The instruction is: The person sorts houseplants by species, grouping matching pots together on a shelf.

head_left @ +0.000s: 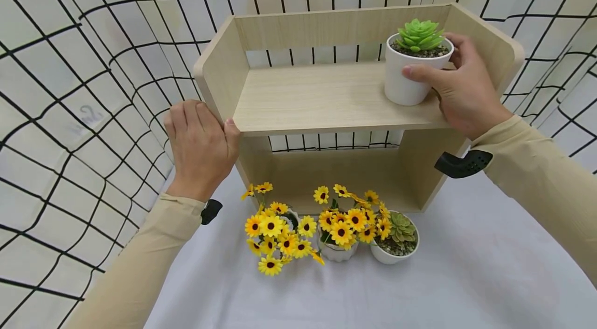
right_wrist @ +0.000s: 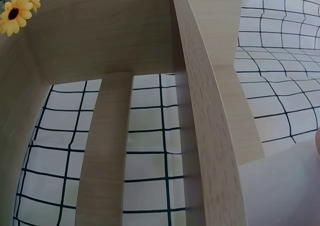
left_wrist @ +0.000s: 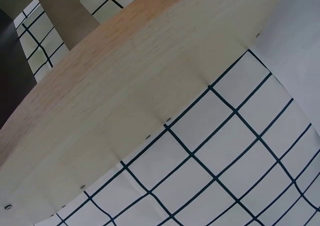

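Observation:
In the head view, my right hand [head_left: 466,80] grips a white pot [head_left: 406,80] holding a green succulent [head_left: 420,36], thumb on the near side and fingers around the right. The pot is upright at the right end of the upper level of a light wooden shelf [head_left: 308,96]; whether its base touches the board I cannot tell. Part of that white pot [right_wrist: 280,191] also fills the lower right of the right wrist view. My left hand [head_left: 200,145] holds the shelf's left side panel, its thumb at the front edge. That panel [left_wrist: 125,90] crosses the left wrist view.
Two pots of yellow flowers [head_left: 270,226] [head_left: 342,228] and a white pot with a dull green succulent [head_left: 401,233] stand before the shelf on a white cloth [head_left: 326,298]. Black wire grid [head_left: 93,132] surrounds the back and sides. The shelf's lower compartment [head_left: 336,173] opens toward me.

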Demonstrator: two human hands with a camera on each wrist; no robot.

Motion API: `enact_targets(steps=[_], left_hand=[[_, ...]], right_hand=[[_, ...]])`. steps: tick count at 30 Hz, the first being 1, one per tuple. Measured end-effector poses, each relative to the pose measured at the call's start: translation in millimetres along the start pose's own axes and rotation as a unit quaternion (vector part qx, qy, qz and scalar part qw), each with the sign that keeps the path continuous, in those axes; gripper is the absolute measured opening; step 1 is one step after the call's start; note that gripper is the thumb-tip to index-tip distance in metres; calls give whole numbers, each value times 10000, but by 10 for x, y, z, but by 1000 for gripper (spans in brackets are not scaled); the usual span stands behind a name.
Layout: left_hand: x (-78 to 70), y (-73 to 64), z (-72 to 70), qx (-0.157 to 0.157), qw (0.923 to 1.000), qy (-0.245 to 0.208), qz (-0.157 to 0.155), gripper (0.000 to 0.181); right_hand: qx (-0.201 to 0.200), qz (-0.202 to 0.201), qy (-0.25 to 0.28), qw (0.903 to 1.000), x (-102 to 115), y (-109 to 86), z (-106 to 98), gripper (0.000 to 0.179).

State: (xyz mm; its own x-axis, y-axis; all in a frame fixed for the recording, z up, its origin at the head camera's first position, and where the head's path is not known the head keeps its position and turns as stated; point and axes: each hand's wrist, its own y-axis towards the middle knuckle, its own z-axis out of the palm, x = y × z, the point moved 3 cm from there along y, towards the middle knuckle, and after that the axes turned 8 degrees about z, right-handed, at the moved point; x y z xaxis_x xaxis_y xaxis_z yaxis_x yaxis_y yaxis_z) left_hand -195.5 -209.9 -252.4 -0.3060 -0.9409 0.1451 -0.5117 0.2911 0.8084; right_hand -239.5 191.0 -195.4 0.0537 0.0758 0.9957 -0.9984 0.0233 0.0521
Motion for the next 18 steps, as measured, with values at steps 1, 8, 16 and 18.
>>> enact_targets(steps=[1,8,16,18], left_hand=[[-5,3,-1,-4,10000,-2,5,48],[-24,9,-2,-61,9999,-94,-1,48],[-26,-2,-10,-63,9998,-189,-47,49],[-27,2,-14,-61,9998,-181,-36,49]], right_hand=[[20,10,-12,10000,3,-9,-9,79],[-10,223,-377,9990,6,-159,-51,86],[69,41,-1070,9942,-33,-468,-44,97],[-5,-47,-1283,9917,-61,-563,-62,100]])
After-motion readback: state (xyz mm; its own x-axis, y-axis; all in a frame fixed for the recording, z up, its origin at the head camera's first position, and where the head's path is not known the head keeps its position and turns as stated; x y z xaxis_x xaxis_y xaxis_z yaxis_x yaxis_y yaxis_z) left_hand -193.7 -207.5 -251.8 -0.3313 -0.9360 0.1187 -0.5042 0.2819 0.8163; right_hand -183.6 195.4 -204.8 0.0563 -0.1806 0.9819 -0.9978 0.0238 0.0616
